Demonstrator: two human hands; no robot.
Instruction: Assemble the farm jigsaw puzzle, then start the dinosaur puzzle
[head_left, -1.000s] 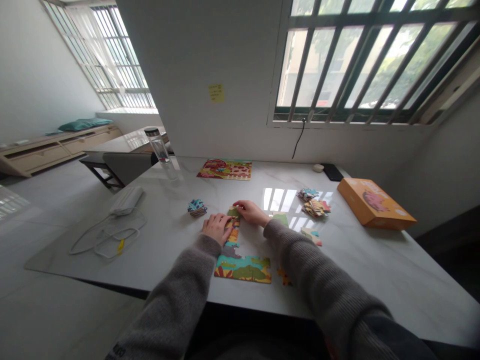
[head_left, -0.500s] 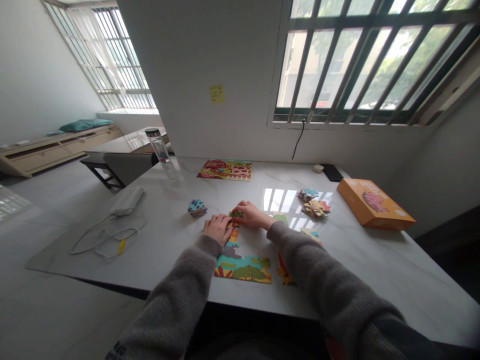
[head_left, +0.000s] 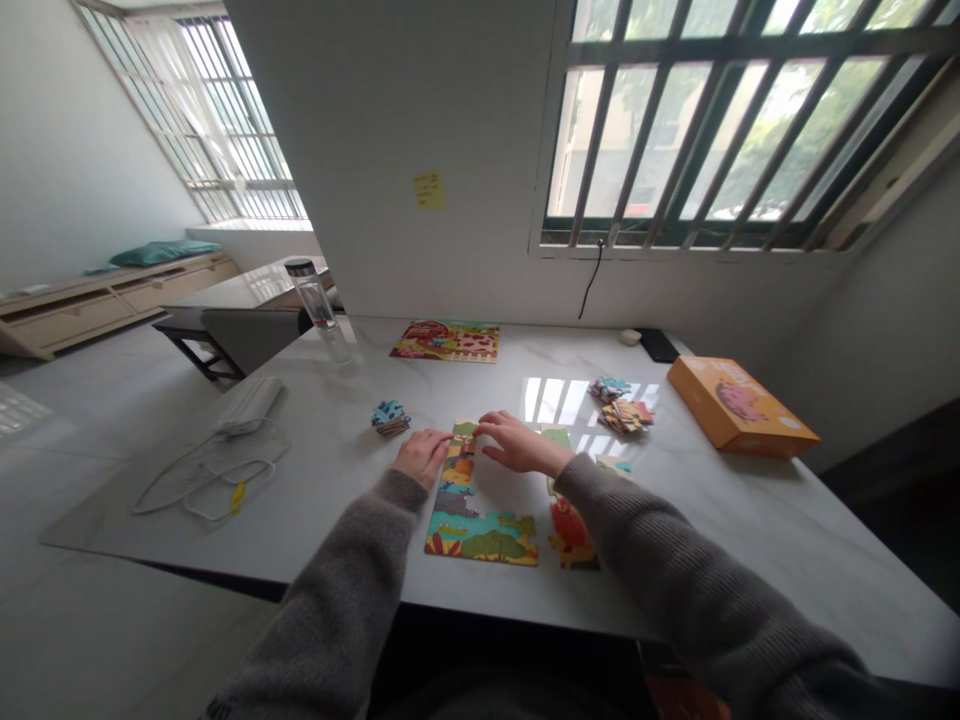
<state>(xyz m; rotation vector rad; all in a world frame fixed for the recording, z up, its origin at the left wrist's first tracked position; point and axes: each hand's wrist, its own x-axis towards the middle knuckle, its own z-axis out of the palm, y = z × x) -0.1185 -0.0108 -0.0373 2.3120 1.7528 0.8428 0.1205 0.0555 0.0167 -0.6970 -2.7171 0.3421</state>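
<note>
On the white marbled table lies an L-shaped joined jigsaw section with green, grey and orange animal pictures. My left hand rests at the left edge of its upper column, fingers stretched out, fingertips at the topmost pieces. From the right, my right hand reaches the same top end with fingers apart and slightly bent, thumb below. Neither hand visibly grips a piece. A second joined strip with a red figure lies to the right, partly covered by my right sleeve.
A stack of blue pieces stands left of my hands; mixed piece piles lie right. Behind is a finished farm puzzle. An orange box, a black phone, a glass bottle and a white cable surround the work.
My right hand has lifted slightly and opened, moving a little right. My left hand has shifted left, uncovering more of the puzzle column. The view has moved slightly.
</note>
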